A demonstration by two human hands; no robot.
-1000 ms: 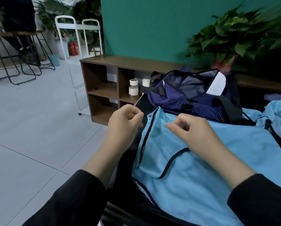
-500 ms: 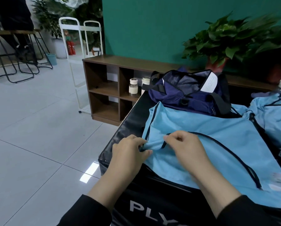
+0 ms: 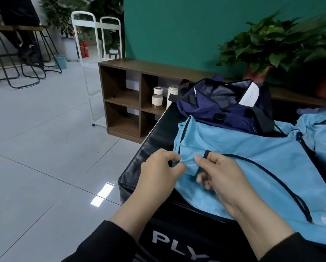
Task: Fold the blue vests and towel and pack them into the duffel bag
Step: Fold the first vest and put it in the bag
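A light blue vest point(image 3: 253, 157) with dark piping lies spread on a black padded box point(image 3: 150, 148). My left hand point(image 3: 158, 173) pinches its near left corner at the box's edge. My right hand point(image 3: 220, 174) pinches the same cloth just to the right, by the dark-trimmed edge. Behind the vest stands the navy duffel bag point(image 3: 224, 108), unzipped, with a white label at its opening. A second blue vest point(image 3: 321, 133) lies at the right edge, partly cut off. I see no towel.
A brown cubby shelf point(image 3: 124, 95) with two jars point(image 3: 157, 98) stands beyond the box on the left. A potted plant point(image 3: 268, 44) sits on the shelf top against the green wall. Grey tiled floor point(image 3: 44, 148) lies to the left, with a white rack and stools farther back.
Both hands have dropped from the vest's upper part to its near left corner and now pinch it. The vest has been laid flatter on the box, and my view has tilted down.
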